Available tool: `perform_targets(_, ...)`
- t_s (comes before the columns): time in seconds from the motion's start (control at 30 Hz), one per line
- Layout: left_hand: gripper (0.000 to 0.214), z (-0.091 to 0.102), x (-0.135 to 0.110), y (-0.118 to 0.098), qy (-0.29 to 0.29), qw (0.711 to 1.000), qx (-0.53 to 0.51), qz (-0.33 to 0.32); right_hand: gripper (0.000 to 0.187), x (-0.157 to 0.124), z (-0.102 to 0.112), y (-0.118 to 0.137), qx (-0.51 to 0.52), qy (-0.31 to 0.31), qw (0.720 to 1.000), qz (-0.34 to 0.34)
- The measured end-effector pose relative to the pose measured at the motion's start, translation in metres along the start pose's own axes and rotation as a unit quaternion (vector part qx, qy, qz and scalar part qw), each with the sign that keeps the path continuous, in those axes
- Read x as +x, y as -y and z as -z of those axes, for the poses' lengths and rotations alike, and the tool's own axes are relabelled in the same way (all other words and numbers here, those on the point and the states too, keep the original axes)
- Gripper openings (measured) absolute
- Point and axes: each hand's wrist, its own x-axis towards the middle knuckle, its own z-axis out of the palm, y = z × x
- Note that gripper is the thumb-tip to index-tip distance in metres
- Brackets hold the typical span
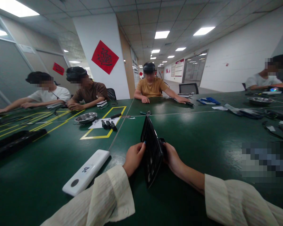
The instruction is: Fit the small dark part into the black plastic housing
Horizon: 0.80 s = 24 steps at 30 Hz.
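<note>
A thin, flat black panel (153, 157) stands nearly on edge above the green table, turned so that I see it mostly from the side. It has a glossy rim; its exact kind cannot be made out. My left hand (134, 158) grips its left side, thumb on the near face and the other fingers hidden behind. On the other side my right hand (174, 158) is closed on it, near a small dark part (163, 142) that sticks out; most of its fingertips are hidden. Left of my left forearm lies a white power bank (87, 172) marked 26.
Across the green table (198, 141) are a metal bowl (86, 118), several small black cylinders (109, 125) on white paper inside yellow tape, and a long black tray (16, 142). A blue cloth-like item (208, 100) and cables lie right. Several people sit around.
</note>
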Motion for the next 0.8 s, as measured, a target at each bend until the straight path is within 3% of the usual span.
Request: perform_targets(0.8, 0.054, 0.0000, 0.0009, -0.0028, 0.004, 1.000, -0.008, 0.012, 0.028, -0.0008, -0.0007, 0.0012, 0.005, 0.001, 1.000, -0.011)
